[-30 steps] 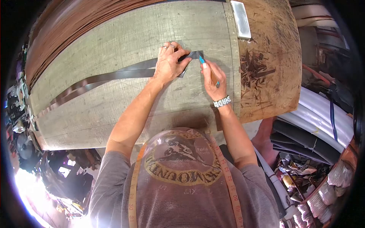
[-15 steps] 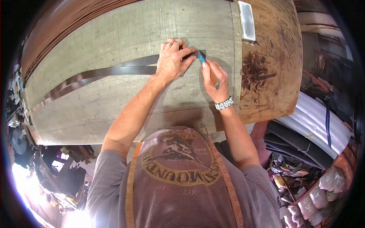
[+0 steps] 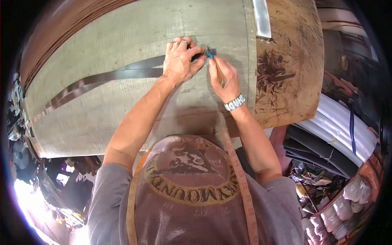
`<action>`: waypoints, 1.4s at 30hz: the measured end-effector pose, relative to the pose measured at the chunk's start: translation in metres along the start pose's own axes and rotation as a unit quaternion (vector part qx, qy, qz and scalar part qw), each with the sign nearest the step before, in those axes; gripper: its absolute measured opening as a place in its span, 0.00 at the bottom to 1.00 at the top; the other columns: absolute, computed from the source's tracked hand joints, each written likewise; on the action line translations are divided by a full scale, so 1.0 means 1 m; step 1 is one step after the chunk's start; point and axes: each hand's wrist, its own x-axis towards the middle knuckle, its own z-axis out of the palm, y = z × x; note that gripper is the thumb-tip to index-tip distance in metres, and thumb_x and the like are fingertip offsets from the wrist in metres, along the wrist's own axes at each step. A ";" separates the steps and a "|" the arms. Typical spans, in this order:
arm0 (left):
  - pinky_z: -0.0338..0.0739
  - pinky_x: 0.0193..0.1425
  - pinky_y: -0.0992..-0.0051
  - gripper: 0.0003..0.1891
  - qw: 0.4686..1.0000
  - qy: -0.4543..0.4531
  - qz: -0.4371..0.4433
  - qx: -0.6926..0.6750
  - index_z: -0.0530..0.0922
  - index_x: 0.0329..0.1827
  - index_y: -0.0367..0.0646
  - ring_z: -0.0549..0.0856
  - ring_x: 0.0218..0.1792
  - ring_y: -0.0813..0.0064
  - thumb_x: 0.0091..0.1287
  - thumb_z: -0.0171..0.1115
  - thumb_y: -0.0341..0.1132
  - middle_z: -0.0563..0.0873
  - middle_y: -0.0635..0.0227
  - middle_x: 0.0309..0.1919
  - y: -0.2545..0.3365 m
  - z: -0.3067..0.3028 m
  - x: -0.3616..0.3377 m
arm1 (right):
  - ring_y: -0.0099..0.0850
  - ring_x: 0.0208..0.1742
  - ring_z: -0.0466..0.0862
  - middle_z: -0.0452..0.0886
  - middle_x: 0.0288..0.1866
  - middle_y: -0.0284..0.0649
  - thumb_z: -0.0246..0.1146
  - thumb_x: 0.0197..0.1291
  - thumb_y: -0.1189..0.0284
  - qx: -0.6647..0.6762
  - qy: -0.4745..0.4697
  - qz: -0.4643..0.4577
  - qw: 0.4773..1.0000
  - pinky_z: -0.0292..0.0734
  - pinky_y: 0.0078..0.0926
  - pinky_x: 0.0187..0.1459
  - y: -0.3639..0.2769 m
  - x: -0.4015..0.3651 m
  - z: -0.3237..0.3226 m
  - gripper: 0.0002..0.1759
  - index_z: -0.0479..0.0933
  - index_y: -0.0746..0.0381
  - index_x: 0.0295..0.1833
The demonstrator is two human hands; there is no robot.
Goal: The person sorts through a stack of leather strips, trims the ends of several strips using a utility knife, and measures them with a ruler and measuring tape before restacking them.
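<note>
Long dark glossy strips (image 3: 98, 77) curve across the greenish work surface (image 3: 134, 98) from the lower left up to my hands. My left hand (image 3: 179, 60) presses on their right end, fingers bent and thumb pointing right, pinning the material. In my right hand (image 3: 224, 77) is a slim blue-tipped tool with a brown handle (image 3: 221, 76), held like a pen. Its tip (image 3: 210, 53) touches or nearly touches the dark strip end just right of my left fingertips. My left palm hides part of the strips.
A grey rectangular block (image 3: 262, 18) lies at the upper right on a scarred brown board (image 3: 298, 53). Dark slivers (image 3: 271, 71) are heaped on that board. Silver and black rolls (image 3: 314, 151) stand at the right, below the table's edge.
My right hand and the tool have shifted left and slightly up, closer to my left fingertips. The tool is more upright. The whole view has moved a little.
</note>
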 end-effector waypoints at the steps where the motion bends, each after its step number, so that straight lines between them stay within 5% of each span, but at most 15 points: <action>1: 0.74 0.53 0.55 0.12 1.000 -0.010 -0.001 -0.006 0.89 0.46 0.50 0.78 0.48 0.54 0.61 0.73 0.41 0.81 0.60 0.41 0.001 0.001 0.000 | 0.57 0.38 0.84 0.82 0.37 0.56 0.58 0.75 0.69 -0.010 0.007 0.006 1.000 0.79 0.51 0.38 -0.001 -0.013 -0.003 0.11 0.79 0.67 0.47; 4: 0.75 0.52 0.54 0.11 1.000 -0.012 -0.001 -0.013 0.89 0.44 0.48 0.79 0.47 0.53 0.61 0.74 0.40 0.82 0.59 0.42 -0.001 -0.002 0.000 | 0.56 0.36 0.84 0.82 0.35 0.55 0.58 0.76 0.65 0.010 0.033 0.006 0.999 0.79 0.47 0.36 0.005 -0.025 0.003 0.15 0.79 0.67 0.44; 7: 0.75 0.52 0.55 0.11 0.998 -0.020 -0.010 -0.050 0.89 0.45 0.45 0.80 0.46 0.53 0.61 0.73 0.38 0.82 0.57 0.41 -0.006 0.003 -0.001 | 0.48 0.33 0.86 0.82 0.29 0.52 0.58 0.76 0.65 0.064 0.036 0.110 0.991 0.78 0.40 0.34 0.024 -0.014 -0.001 0.16 0.80 0.68 0.42; 8: 0.75 0.53 0.57 0.12 0.996 -0.012 -0.004 -0.083 0.89 0.46 0.43 0.80 0.46 0.52 0.62 0.73 0.37 0.83 0.56 0.40 -0.004 -0.007 0.001 | 0.36 0.32 0.87 0.85 0.28 0.47 0.57 0.77 0.61 0.082 0.103 0.157 0.979 0.78 0.32 0.35 0.031 -0.015 -0.009 0.21 0.82 0.70 0.41; 10: 0.75 0.55 0.56 0.13 0.997 0.001 -0.017 -0.076 0.89 0.47 0.43 0.80 0.47 0.52 0.63 0.73 0.37 0.83 0.58 0.40 -0.002 -0.041 -0.008 | 0.28 0.35 0.87 0.89 0.33 0.43 0.56 0.78 0.57 0.118 0.213 0.228 0.943 0.80 0.29 0.37 0.035 -0.028 -0.038 0.25 0.84 0.71 0.44; 13: 0.73 0.59 0.56 0.17 0.997 -0.054 -0.041 0.023 0.87 0.53 0.43 0.78 0.52 0.54 0.64 0.73 0.38 0.83 0.60 0.47 -0.018 -0.070 -0.056 | 0.28 0.36 0.88 0.90 0.37 0.41 0.56 0.79 0.56 0.082 0.143 0.253 0.953 0.81 0.28 0.39 0.040 -0.071 -0.067 0.26 0.85 0.71 0.47; 24: 0.71 0.59 0.55 0.16 0.997 -0.068 -0.016 0.026 0.87 0.52 0.43 0.77 0.53 0.52 0.64 0.72 0.38 0.80 0.56 0.46 0.000 -0.047 -0.068 | 0.45 0.40 0.87 0.86 0.41 0.51 0.59 0.76 0.71 0.040 0.110 0.050 0.992 0.81 0.40 0.42 -0.032 -0.100 0.027 0.13 0.83 0.68 0.55; 42: 0.70 0.51 0.57 0.13 1.000 -0.003 -0.002 -0.030 0.90 0.49 0.50 0.77 0.47 0.57 0.62 0.73 0.40 0.81 0.62 0.41 0.010 -0.028 -0.066 | 0.54 0.40 0.85 0.84 0.41 0.56 0.57 0.75 0.72 -0.013 0.059 0.029 0.998 0.79 0.46 0.41 -0.036 -0.080 0.028 0.12 0.81 0.68 0.53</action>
